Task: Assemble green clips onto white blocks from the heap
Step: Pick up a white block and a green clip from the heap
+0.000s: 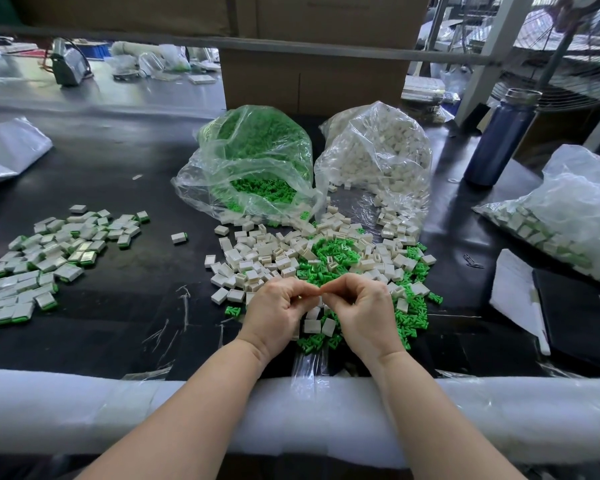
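Fingers of the left hand (278,310) and right hand (360,310) curl inward, tips meeting over the near edge of the heap (321,261); they seem to pinch small parts, hidden, so I cannot tell which. To seat the clip well, I would square it to the block's slot and press straight. At twelve o'clock the heap mixes hard, boxy white blocks (238,258) with forked green clips (329,251); finished pieces (45,258) lie at ten o'clock, crinkly clear bags (257,161) beyond.
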Action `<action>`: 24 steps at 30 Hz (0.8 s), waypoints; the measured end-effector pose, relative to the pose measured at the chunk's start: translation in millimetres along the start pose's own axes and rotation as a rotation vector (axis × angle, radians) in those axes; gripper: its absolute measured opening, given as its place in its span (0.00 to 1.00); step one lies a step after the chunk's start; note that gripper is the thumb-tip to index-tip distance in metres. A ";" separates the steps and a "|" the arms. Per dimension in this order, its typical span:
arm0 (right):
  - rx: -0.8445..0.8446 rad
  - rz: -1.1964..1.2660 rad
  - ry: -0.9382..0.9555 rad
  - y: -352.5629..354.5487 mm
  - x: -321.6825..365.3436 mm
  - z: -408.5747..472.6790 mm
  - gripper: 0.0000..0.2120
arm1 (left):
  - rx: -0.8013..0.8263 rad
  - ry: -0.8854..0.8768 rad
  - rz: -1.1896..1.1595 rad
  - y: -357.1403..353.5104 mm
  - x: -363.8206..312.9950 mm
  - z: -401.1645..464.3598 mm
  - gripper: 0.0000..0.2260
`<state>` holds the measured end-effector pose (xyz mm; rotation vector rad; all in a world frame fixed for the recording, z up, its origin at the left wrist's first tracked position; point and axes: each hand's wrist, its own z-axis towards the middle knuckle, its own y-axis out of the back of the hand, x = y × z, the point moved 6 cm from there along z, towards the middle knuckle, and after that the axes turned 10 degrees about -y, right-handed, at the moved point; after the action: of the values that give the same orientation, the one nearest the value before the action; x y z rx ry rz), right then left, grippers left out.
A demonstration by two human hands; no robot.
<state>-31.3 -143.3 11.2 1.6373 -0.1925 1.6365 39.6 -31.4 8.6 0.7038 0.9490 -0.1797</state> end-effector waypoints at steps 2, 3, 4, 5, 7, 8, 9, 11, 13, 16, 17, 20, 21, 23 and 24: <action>-0.003 0.013 -0.003 -0.3 -0.3 0.5 0.08 | -0.006 -0.001 -0.009 0.2 0.0 -0.2 0.07; -0.008 0.030 -0.008 -0.2 -0.3 0.9 0.08 | -0.014 0.000 -0.023 0.3 -0.6 -0.3 0.06; -0.015 0.057 -0.015 0.2 -0.6 1.2 0.08 | -0.024 -0.001 -0.037 0.5 -1.2 -0.7 0.06; -0.024 0.087 -0.024 0.9 -0.9 1.7 0.08 | -0.035 -0.005 -0.043 0.8 -1.7 -1.0 0.06; -0.043 0.128 -0.036 2.8 -1.5 2.7 0.09 | -0.042 -0.027 -0.005 1.4 -2.2 -1.2 0.07; -0.050 0.135 -0.040 3.7 -1.8 3.1 0.09 | -0.036 -0.039 0.029 1.3 -2.4 -1.2 0.09; -0.054 0.139 -0.042 4.3 -2.1 3.4 0.09 | -0.027 -0.049 0.060 1.0 -2.5 -1.3 0.11; -0.052 0.144 -0.040 4.8 -2.0 3.7 0.08 | -0.027 -0.056 0.092 1.0 -2.1 -0.7 0.13; -0.046 0.148 -0.034 4.9 -1.6 3.1 0.05 | -0.042 -0.042 0.081 1.7 0.1 -0.5 0.11; -0.035 0.161 -0.021 5.8 -0.4 2.5 0.03 | -0.049 -0.037 0.063 1.9 1.4 -0.1 0.06; -0.026 0.159 -0.013 5.7 0.1 2.3 0.03 | -0.050 -0.036 0.075 2.0 2.3 -0.1 0.07; -0.011 0.112 -0.016 3.7 -1.1 2.2 0.02 | -0.036 -0.016 0.125 2.9 3.6 0.1 0.09; -0.015 0.094 -0.028 3.2 -2.4 2.5 0.02 | -0.028 -0.016 0.114 2.7 3.1 0.2 0.09; -0.019 0.065 -0.048 1.7 -4.5 3.2 0.01 | -0.007 -0.018 0.076 1.1 1.1 0.3 0.07; -0.021 0.053 -0.056 0.9 -5.2 3.5 0.01 | 0.004 -0.015 0.068 0.2 0.6 0.2 0.06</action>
<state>-29.9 -148.2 7.5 1.6761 -0.2827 1.6239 40.2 -31.2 8.3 0.7365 0.9096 -0.1267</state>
